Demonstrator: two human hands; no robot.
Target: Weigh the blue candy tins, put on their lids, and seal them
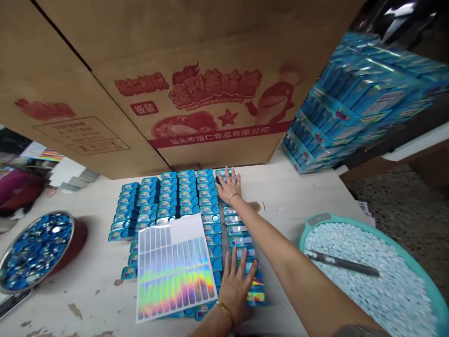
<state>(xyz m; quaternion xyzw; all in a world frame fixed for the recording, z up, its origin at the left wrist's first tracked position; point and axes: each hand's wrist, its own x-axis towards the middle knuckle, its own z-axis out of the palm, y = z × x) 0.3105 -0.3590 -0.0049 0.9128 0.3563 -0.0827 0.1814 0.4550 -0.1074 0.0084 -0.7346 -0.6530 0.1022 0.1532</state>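
Note:
Several rows of small blue candy boxes (188, 194) stand on the pale table. My right hand (229, 185), fingers spread, rests at the far end of the rightmost row. Nearer to me, my left hand (236, 283) lies with fingers apart over the near part of that same row. Shiny strips show on several boxes in this row (239, 230). A sheet of rainbow-silver stickers (177, 271) lies across the middle boxes, left of my left hand; part of its upper right is bare white. Neither hand grips anything.
A large printed cardboard carton (210, 145) stands behind the rows. At the left is a metal bowl of blue round pieces (38, 250). A turquoise basin (435, 281) of small pale pieces, with a dark strip across it, is at the right. Wrapped blue boxes (351, 103) are stacked behind.

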